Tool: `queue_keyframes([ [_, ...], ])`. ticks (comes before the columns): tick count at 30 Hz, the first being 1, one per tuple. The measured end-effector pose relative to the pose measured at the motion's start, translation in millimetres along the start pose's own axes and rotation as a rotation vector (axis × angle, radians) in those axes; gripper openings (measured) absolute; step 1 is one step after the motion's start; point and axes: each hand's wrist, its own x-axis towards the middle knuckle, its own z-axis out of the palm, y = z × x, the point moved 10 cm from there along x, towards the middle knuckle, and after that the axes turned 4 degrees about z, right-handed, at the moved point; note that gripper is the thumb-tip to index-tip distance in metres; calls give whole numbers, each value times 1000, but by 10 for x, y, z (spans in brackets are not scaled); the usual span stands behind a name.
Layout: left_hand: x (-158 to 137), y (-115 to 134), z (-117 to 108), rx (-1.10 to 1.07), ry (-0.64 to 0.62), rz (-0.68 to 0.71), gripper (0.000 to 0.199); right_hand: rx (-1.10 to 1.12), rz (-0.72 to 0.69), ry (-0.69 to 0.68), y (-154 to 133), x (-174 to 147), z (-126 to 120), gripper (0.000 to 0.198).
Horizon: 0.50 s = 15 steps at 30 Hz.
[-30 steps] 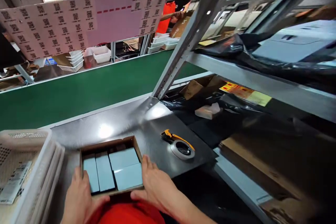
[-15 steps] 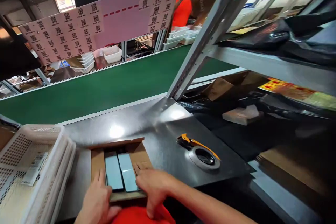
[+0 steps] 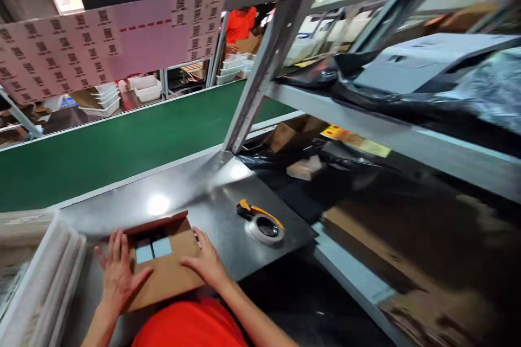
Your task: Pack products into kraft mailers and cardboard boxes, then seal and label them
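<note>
A brown cardboard box [image 3: 169, 276] rests on the metal table in front of me. Its near flap is folded inward over part of the contents, while the far flap stands up. Two pale blue packs [image 3: 163, 247] show through the gap at the top. My left hand [image 3: 118, 271] lies with spread fingers on the box's left side, its thumb reaching over the near flap. On the right, my right hand [image 3: 209, 263] grips the box, thumb on top and fingers along the outer side. A tape dispenser [image 3: 264, 226] with an orange handle lies to the right.
Stacked white plastic baskets [image 3: 52, 276] stand at the left. Beyond the metal table [image 3: 195, 179] runs a green conveyor belt [image 3: 122, 143]. A metal shelf frame [image 3: 260, 70] rises at the right, with cardboard [image 3: 366, 244] below. Across the belt is a person in orange [image 3: 240, 27].
The near flap has been folded inward over the blue packs. My left hand has moved onto the left side with fingers spread; my right hand has shifted to the right side. The view has swung right.
</note>
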Motion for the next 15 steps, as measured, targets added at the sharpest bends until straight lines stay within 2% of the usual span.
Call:
queue_keyframes([
  [1, -74, -24, 54, 0, -29, -17, 92, 39, 21, 29, 105, -65, 34, 98],
  [3, -244, -56, 177, -49, -141, -6, 70, 56, -21, 39, 226, -132, 47, 97],
  [5, -425, -108, 245, -114, -220, 11, 48, -2, -97, 15, 331, -87, -93, 80],
  [6, -504, -160, 252, -138, -227, 0, 43, -44, -110, 20, 421, -17, -251, 63],
  [8, -620, -294, 233, -182, -188, -55, 40, -135, -55, 94, 700, 204, -754, 39],
  [9, -652, -350, 231, -214, -167, -79, 41, -179, 6, 165, 873, 328, -1077, 39],
  [12, -603, -366, 267, -347, -130, -53, 43, -309, 216, 352, 1353, 616, -1966, 58],
  [13, -538, -332, 290, -386, -128, -27, 43, -345, 281, 373, 1475, 676, -2156, 62],
  [15, -350, -212, 360, -461, -146, 34, 42, -402, 391, 354, 1639, 744, -2341, 55],
])
